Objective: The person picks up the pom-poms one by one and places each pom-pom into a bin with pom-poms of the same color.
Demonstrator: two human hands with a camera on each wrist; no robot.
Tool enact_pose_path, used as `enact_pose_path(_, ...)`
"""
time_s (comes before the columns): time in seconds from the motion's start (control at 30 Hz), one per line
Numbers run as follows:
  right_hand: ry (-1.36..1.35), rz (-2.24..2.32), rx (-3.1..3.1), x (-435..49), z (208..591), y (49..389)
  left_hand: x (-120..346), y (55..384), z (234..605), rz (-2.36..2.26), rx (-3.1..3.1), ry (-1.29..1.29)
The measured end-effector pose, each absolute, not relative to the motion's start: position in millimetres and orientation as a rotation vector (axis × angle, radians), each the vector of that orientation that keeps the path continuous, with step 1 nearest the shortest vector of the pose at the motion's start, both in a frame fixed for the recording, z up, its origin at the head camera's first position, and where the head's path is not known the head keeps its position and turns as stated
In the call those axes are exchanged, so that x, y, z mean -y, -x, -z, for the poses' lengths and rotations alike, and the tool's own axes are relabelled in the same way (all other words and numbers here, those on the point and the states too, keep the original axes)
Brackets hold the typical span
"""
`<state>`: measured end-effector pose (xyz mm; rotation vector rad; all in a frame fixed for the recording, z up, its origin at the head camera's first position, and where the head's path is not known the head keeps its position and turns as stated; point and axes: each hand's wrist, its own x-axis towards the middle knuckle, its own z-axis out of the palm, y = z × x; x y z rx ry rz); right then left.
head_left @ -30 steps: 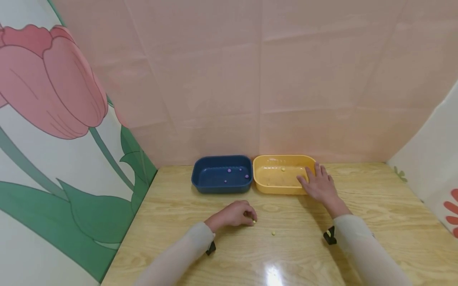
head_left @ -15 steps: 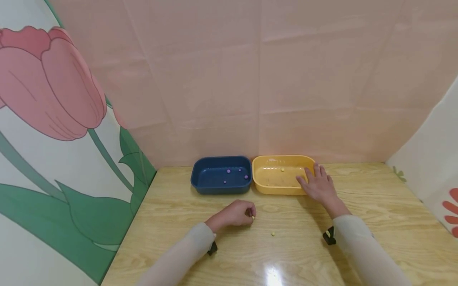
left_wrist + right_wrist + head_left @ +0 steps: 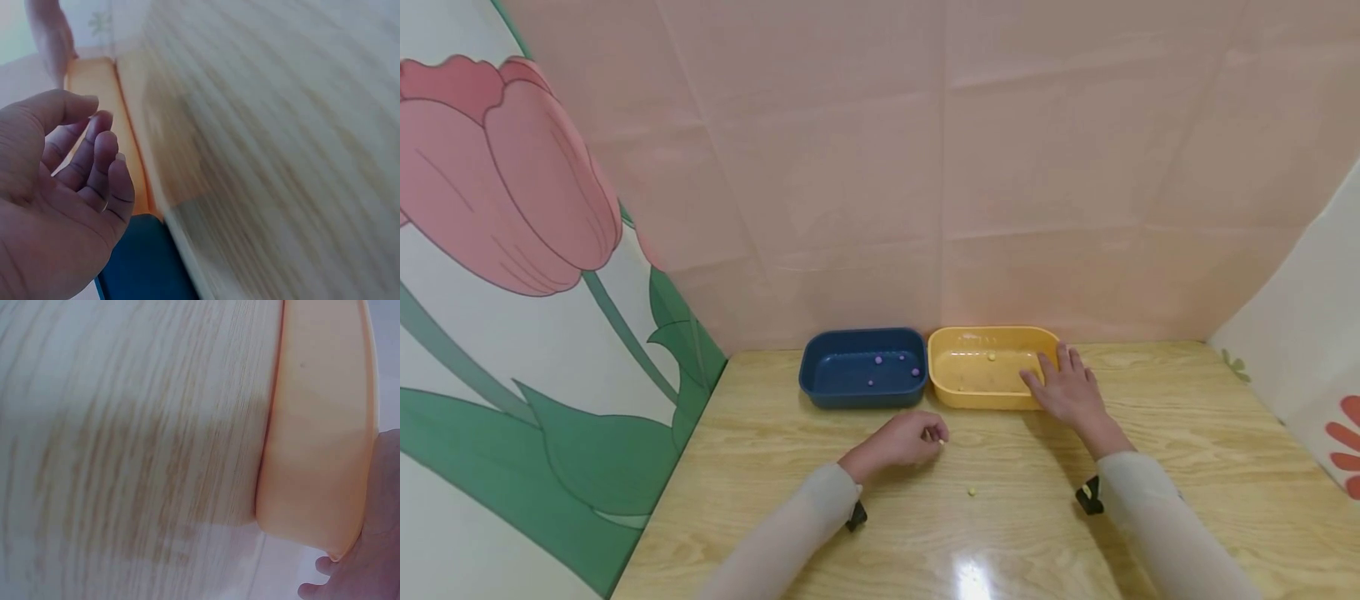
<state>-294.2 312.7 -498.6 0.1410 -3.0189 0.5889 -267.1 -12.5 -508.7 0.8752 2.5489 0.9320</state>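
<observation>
My left hand (image 3: 904,440) is over the table just in front of the two trays, pinching a small yellow ball (image 3: 942,442) between thumb and fingertips. In the left wrist view the thumb and index fingertips meet, and the ball is hidden there. With fingers spread, my right hand (image 3: 1070,392) rests on the right end of the yellow tray (image 3: 992,401). In the right wrist view its fingers (image 3: 320,591) reach past the tray's corner. Another small yellow ball (image 3: 972,492) lies on the table, nearer to me. One yellow ball (image 3: 992,357) shows clearly inside the yellow tray.
A dark blue tray (image 3: 863,399) stands at the yellow tray's left, with several purple balls (image 3: 878,360) in it. Both sit at the back of the wooden table (image 3: 1037,533), before a pink cloth backdrop (image 3: 850,208). Printed flower panels flank the table.
My left hand has lifted the small yellow ball and moved away from me, toward the trays and slightly right. My right hand has stayed on the yellow tray.
</observation>
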Motion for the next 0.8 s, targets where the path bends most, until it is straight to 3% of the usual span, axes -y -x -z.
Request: enact_pose_path(0.8,-0.133,-0.608,3.010,-313.3,501.2,293.9,-27.0,289.6,482.4,-1.085,-2.592,-0.913)
